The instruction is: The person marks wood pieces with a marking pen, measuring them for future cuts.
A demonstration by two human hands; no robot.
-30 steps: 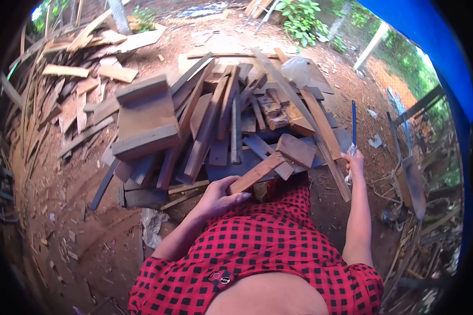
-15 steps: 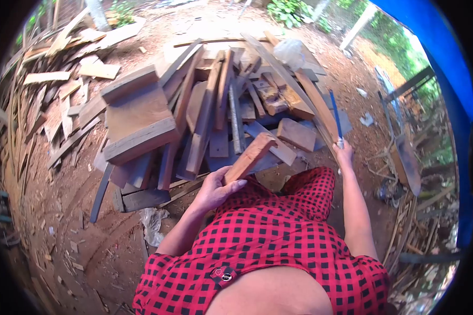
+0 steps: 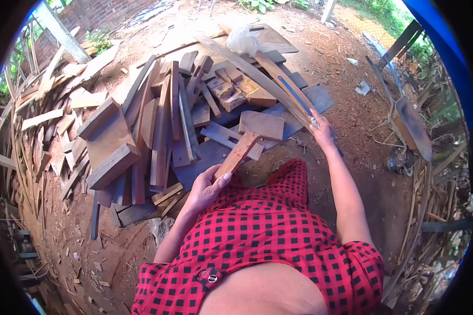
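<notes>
One wood block (image 3: 238, 153) juts forward from left grip (image 3: 205, 188).

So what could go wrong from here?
The thin dark tool in the right hand might snag on the long board behind it in view. The wooden piece, gripped near one end by the left hand, could twist. Bumping the jumbled woodpile might shift it.
</notes>
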